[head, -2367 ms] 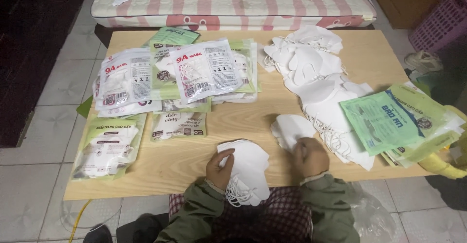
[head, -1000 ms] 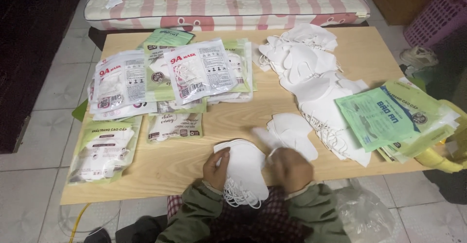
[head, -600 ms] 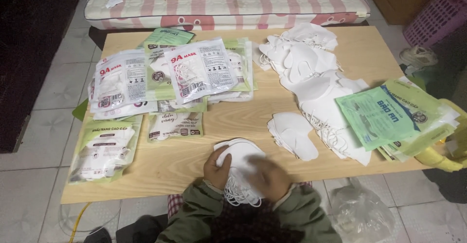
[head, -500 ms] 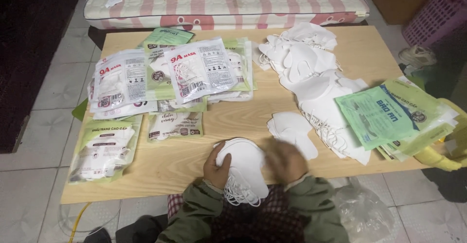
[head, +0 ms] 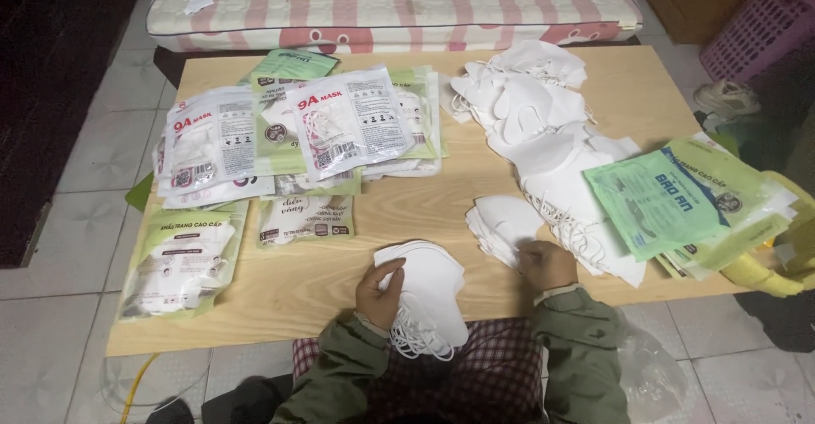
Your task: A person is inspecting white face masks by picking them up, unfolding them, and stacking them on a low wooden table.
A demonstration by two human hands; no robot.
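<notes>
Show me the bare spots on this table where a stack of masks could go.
Bare wood on the table shows at the far right corner, beyond the loose white masks, and mid-table between the sealed packets and the small mask stack. The left side and the right edge with green packets are crowded.

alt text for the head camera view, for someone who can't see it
A person's left hand holds a stack of white masks at a wooden table's near edge, while the right hand touches a smaller mask pile. Packaged masks lie beyond.
</notes>
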